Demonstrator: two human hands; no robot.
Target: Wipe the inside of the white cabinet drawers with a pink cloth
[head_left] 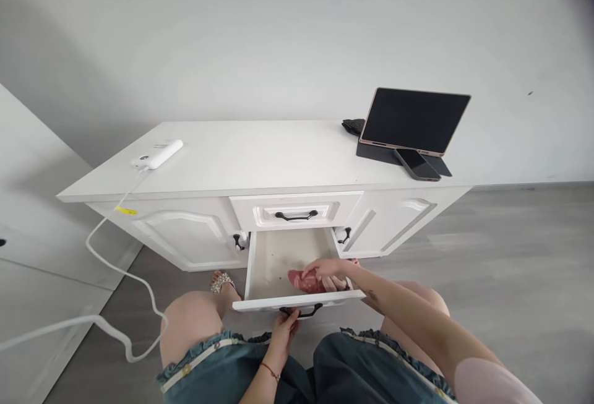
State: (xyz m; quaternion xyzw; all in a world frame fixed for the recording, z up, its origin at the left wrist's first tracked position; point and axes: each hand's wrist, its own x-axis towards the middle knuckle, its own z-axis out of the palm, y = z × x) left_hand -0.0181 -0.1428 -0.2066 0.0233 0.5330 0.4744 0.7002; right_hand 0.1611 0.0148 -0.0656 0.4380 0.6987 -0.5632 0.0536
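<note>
The lower drawer (294, 249) of a white cabinet is pulled out in front of my knees. My left hand (284, 330) is closed around the black handle (310, 312) on the drawer front. Inside the drawer, toward its front right, my right hand (327, 271) grips a red, light-patterned piece (301, 281) that looks soft, like cloth or a small bag; its exact kind is unclear. It lies low, at or near the drawer's bottom, partly covered by my fingers. A few tiny dark specks dot the pale drawer bottom.
Above is a closed upper drawer (297, 212). On the cabinet top (260, 150) stand a tablet (415, 120), a phone (417, 164), a black object (353, 126) and a white power bank-like device (158, 154). Its white cable (106, 262) hangs down at the left.
</note>
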